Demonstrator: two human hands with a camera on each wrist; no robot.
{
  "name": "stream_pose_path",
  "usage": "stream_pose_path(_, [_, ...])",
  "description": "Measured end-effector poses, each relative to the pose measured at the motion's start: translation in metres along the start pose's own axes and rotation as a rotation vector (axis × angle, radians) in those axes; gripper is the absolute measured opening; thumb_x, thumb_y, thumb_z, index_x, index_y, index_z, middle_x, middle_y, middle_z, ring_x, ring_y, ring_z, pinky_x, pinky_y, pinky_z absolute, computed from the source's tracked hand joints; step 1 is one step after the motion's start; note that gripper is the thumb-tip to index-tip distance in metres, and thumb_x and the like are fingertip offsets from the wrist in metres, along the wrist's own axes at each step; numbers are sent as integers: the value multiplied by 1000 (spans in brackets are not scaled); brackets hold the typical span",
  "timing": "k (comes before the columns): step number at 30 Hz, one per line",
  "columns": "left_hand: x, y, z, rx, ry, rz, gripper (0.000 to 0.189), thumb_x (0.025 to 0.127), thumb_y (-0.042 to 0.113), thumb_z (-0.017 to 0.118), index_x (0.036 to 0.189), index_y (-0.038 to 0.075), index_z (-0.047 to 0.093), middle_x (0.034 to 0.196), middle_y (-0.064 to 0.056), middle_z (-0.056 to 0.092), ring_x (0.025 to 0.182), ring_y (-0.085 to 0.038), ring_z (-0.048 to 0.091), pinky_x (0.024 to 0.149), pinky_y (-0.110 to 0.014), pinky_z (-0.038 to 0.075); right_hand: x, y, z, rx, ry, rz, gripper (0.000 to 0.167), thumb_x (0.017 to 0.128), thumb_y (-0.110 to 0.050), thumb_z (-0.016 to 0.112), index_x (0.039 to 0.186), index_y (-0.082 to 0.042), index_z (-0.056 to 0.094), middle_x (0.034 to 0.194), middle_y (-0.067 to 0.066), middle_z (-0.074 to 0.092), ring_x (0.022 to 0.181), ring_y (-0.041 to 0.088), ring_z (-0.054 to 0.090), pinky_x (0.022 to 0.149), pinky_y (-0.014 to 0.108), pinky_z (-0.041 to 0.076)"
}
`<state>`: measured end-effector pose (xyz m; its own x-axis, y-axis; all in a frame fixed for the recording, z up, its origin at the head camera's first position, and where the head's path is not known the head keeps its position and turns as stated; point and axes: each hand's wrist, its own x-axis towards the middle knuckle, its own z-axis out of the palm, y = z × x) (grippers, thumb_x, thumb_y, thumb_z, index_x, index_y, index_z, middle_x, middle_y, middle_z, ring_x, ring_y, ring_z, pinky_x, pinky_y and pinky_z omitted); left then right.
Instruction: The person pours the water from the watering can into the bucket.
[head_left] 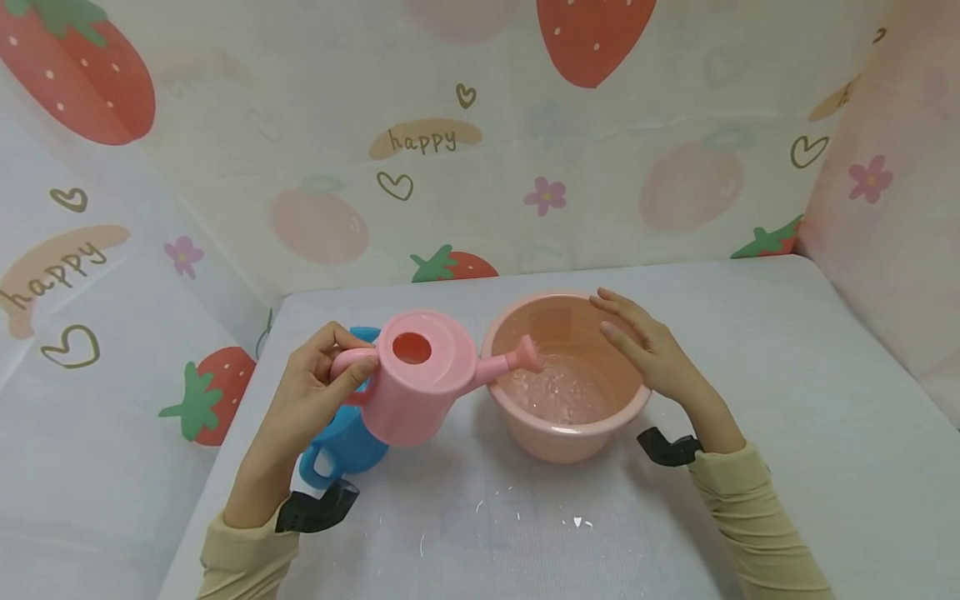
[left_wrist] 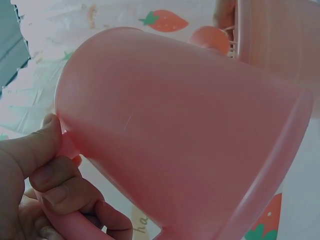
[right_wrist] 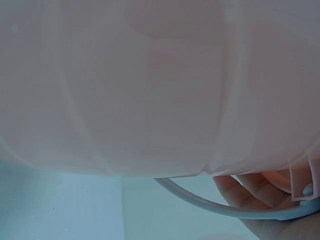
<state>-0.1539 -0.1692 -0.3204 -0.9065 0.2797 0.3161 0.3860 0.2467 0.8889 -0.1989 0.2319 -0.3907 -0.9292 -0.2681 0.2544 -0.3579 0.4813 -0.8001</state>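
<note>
My left hand point(head_left: 322, 383) grips the handle of a pink watering can point(head_left: 420, 400), with thumb and fingers wrapped round it in the left wrist view. The can is raised, its spout reaching over the rim of a light pink bucket point(head_left: 562, 450). Thin streams show at the sprinkler head point(left_wrist: 210, 39) in the left wrist view. Rippled clear water point(head_left: 558, 387) lies inside the bucket. My right hand point(head_left: 652, 346) rests on the bucket's right rim, fingers extended over the opening. A grey bucket handle point(right_wrist: 220, 207) passes by these fingers in the right wrist view.
Partly hidden behind the watering can stands a blue vessel with a side handle point(head_left: 352, 446). Water drops point(head_left: 577, 522) dot the white tabletop point(head_left: 750, 333) in front. A strawberry-printed sheet point(head_left: 600, 167) hangs behind and at both sides.
</note>
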Motion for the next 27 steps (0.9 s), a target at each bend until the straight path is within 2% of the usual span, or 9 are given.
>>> stream_pose_path(9, [0,1,0,3,-5,-8,14,89,1,58,100,-1,51,88,1,63,80,-22,60,63,-31,56,0,0,0,2,-4,-2,42,97,-27,47,139,-22,42,151,-1,28,141,26,19,106,62,19])
stream_pose_path(19, [0,2,0,-3,-9,-25,14,89,3,58,100,0,51,89,1,64,83,-17,61,64,-32,56,0,0,1,5,1,-1,42,97,-25,48,138,-22,43,150,-4,29,141,23,19,107,60,20])
stream_pose_path(27, [1,2,0,10,-19,-19,13,89,3,58,101,1,51,91,1,64,84,-17,61,63,-33,56,1,0,1,7,-3,-4,42,97,-23,48,139,-22,43,150,-4,29,141,23,19,107,60,20])
